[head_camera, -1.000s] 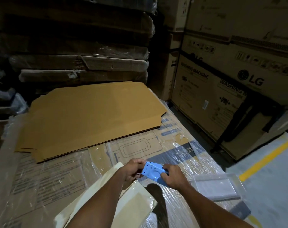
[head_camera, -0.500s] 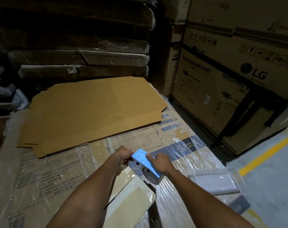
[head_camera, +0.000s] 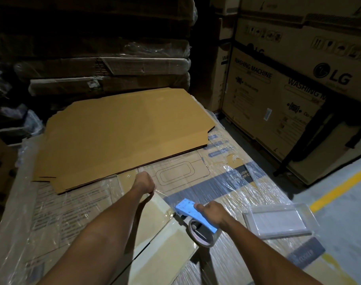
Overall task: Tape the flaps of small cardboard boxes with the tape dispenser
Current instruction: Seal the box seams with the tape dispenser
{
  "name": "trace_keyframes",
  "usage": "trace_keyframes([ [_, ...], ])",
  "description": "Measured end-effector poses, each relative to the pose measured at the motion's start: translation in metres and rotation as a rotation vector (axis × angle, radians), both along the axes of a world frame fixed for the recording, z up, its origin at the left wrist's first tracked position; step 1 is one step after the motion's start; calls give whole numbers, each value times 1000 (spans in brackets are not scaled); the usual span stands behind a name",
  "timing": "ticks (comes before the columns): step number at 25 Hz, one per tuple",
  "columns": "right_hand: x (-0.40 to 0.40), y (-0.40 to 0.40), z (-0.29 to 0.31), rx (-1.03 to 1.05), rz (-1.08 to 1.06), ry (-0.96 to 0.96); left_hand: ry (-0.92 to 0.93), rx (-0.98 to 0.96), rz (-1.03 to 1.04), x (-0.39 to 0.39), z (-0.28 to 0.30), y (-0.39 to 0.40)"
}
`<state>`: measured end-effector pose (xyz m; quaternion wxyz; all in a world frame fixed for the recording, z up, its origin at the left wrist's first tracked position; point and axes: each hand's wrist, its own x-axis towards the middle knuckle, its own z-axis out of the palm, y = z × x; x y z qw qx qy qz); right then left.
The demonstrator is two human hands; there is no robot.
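Two bare hands in shot, left hand (head_camera: 145, 183) and right hand (head_camera: 213, 212), one blue tape dispenser (head_camera: 193, 215) carrying one tape roll (head_camera: 200, 233), one small pale box (head_camera: 161, 229) under them, one clear plastic tray (head_camera: 278, 221), and one yellow floor line (head_camera: 340, 188).

The small box (head_camera: 155, 243) runs off the bottom edge.

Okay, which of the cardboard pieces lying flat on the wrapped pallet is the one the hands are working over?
The pale cream flattened box at the near edge. The right hand holds the blue tape dispenser at its edge. The big brown cardboard sheet lies farther back, untouched.
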<state>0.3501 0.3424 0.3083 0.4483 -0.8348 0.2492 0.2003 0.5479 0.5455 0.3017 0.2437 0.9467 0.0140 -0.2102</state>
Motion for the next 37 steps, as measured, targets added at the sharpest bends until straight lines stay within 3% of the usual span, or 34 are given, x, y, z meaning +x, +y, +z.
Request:
trace_keyframes([
  [9,10,10,-19,-161,18,36,-89,269,-152,-6,-5,-6],
  [18,13,15,-20,-244,50,64,-328,570,-452,-10,-18,-8],
  [25,14,16,-19,-248,61,59,-243,477,-298,-12,-25,-6],
  [28,13,16,-17,-262,63,59,-88,558,-290,-12,-24,-4],
  [31,15,15,-17,-266,70,72,7,482,-211,-6,-28,5],
  [35,17,15,-16,-264,69,80,-463,375,-385,-38,-29,-5],
  [37,18,16,-16,-263,68,80,-516,272,-460,-58,-36,-9],
])
